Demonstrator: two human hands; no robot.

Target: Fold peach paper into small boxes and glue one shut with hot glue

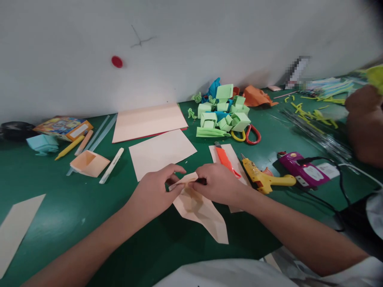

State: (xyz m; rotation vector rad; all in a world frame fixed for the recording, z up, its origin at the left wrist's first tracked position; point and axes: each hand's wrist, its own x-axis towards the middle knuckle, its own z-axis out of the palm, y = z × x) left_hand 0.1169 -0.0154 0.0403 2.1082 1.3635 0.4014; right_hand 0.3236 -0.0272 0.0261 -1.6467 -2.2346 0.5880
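Note:
Between my two hands is a peach sheet of paper (pixel 206 217), partly folded, its loose end hanging toward me over the green table. My left hand (pixel 152 189) pinches the folded upper edge from the left. On the other side, my right hand (pixel 217 183) grips the same edge with thumb and bent fingers. Just beyond my hands lies a flat pale paper sheet (pixel 163 151). A finished-looking peach paper box (pixel 89 162) sits to the left, beside a whitish stick (pixel 111 166). Right of my right hand, an orange utility knife (pixel 226 159) rests on a paper strip.
A yellow glue gun (pixel 257 173) and a purple power strip (pixel 305 169) with cables lie to the right. Green folded paper boxes (pixel 223 115) and scissors (pixel 253 134) are at the back. Another person's hand (pixel 365 123) is at the right edge. A peach stack (pixel 149 121) lies near the wall.

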